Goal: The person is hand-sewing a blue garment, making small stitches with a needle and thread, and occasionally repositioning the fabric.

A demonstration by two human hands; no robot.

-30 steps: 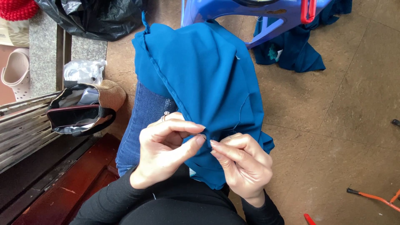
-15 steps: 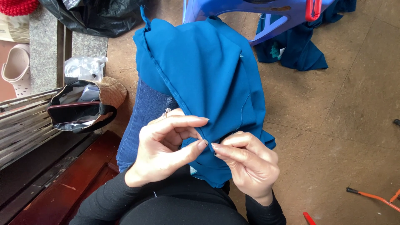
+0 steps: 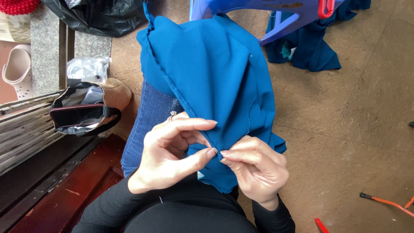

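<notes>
- Draped over a denim-clad knee (image 3: 148,125): blue garment (image 3: 207,73), its near edge drawn toward the lap.
- Left hand (image 3: 170,157) pinching a fold of the cloth, grip nearly closed, thumb and forefinger pressed on the fabric's edge.
- Right hand (image 3: 254,170) just beside it, grip closed on the same fold, fingertips touching those of the left.
- Ring visible on a left-hand finger.
- Beyond the knee, on the brown tiled floor (image 3: 353,112): blue plastic stool (image 3: 267,11), with more blue cloth (image 3: 310,47) heaped beneath it.
- At left, an open dark handbag (image 3: 84,114) beside a straw hat (image 3: 118,92); black plastic bag (image 3: 99,15) farther off.
- At lower right, an orange-handled tool (image 3: 388,203), well apart from both hands.
</notes>
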